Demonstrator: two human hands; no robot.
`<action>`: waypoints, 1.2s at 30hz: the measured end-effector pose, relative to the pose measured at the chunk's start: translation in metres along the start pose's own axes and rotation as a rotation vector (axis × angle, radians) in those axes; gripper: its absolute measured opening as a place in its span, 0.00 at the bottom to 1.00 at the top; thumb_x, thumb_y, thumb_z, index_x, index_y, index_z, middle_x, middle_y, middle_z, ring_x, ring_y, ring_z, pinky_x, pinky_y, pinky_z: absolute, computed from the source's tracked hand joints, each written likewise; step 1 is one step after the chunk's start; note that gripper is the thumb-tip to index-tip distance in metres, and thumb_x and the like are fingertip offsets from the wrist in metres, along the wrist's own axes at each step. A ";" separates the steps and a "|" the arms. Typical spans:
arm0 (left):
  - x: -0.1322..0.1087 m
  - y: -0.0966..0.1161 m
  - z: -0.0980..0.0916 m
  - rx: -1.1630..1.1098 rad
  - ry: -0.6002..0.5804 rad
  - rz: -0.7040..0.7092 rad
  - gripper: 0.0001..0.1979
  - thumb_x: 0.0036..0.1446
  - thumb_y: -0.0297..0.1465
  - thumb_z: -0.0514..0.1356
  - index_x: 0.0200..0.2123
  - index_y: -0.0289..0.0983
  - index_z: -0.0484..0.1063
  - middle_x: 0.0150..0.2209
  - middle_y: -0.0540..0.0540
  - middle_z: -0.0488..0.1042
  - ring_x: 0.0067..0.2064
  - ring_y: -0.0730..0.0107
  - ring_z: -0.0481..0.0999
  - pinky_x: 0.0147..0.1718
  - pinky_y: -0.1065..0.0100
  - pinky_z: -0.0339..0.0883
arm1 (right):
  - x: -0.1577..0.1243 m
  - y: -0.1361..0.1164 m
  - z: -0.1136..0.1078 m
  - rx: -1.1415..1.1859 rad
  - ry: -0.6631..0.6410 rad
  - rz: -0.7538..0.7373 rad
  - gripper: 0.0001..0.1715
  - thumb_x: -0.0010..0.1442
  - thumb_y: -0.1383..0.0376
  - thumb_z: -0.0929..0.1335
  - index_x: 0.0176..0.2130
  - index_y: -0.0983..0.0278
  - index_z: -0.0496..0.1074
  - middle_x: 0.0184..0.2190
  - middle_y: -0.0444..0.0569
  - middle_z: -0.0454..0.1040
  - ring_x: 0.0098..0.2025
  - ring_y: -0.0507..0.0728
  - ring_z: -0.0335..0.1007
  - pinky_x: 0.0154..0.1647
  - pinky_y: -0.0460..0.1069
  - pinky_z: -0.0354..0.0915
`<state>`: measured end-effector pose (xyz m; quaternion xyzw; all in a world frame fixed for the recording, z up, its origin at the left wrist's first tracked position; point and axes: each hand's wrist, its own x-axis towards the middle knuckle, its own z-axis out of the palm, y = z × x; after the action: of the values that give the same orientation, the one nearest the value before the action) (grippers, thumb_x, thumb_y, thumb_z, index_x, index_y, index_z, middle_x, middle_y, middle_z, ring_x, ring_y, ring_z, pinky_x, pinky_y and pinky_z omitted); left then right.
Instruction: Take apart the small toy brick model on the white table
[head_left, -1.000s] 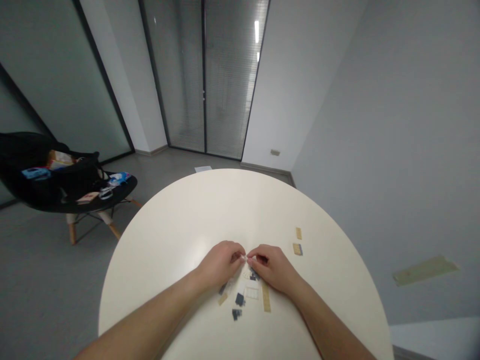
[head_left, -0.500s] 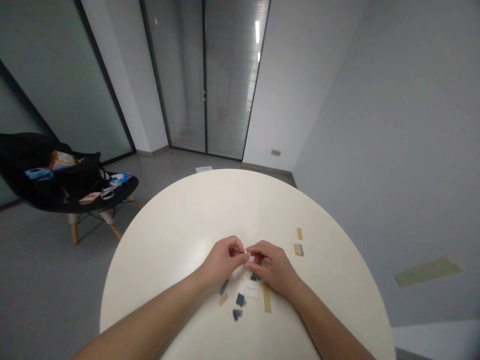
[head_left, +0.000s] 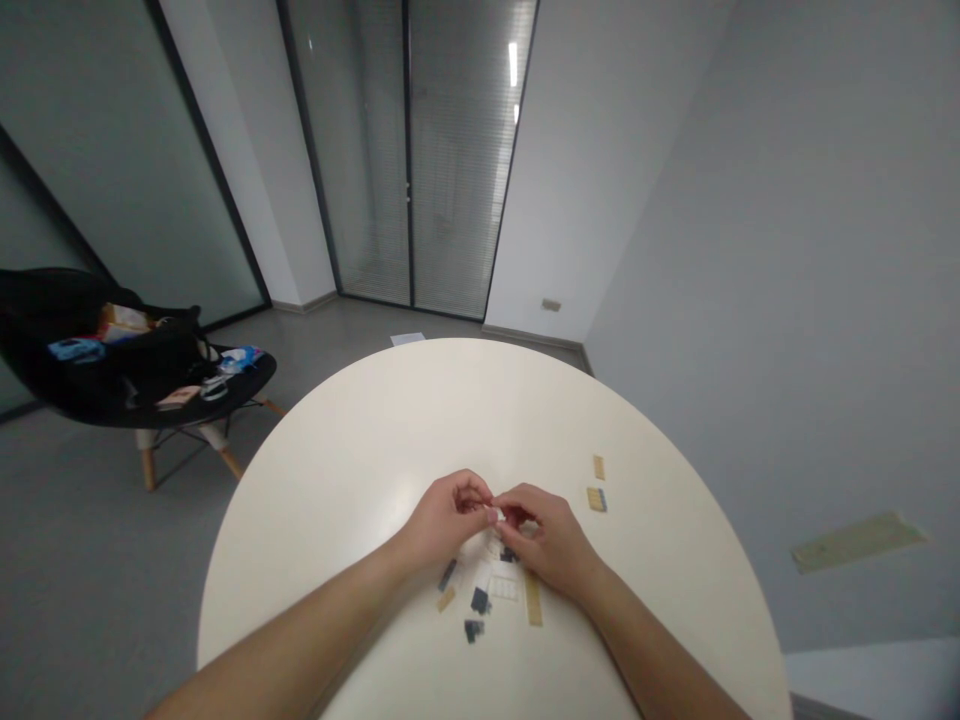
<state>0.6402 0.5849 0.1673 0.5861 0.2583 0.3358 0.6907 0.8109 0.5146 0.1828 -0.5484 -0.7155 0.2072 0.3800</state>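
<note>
Over the middle of the round cream table, my left hand and my right hand meet at the fingertips. Both pinch a small white piece between them. Beneath and in front of the hands lie small parts: a dark square piece, a dark cluster, a narrow dark strip, a small tan piece, a pale frame-like piece and a long tan strip. Another dark part is partly covered by my right hand.
Two small tan pieces lie at the table's right, one plain and one with a blue-grey edge. A black chair holding a bag and packets stands at the left. Glass doors and walls are behind.
My right fingertips have closed in against the left ones, and the white piece between them shows more clearly. The parts on the table have not moved.
</note>
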 end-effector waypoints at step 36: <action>0.003 0.001 -0.016 0.289 0.031 0.037 0.15 0.56 0.43 0.61 0.31 0.36 0.73 0.25 0.50 0.71 0.29 0.69 0.70 0.31 0.68 0.62 | -0.034 0.103 -0.120 -0.351 0.016 0.719 0.17 0.47 0.66 0.69 0.37 0.66 0.81 0.20 0.47 0.76 0.22 0.54 0.69 0.26 0.47 0.60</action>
<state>0.6300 0.5975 0.1653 0.6788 0.3038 0.3170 0.5886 0.9715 0.5006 0.1737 -0.8222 -0.4993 0.1972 0.1892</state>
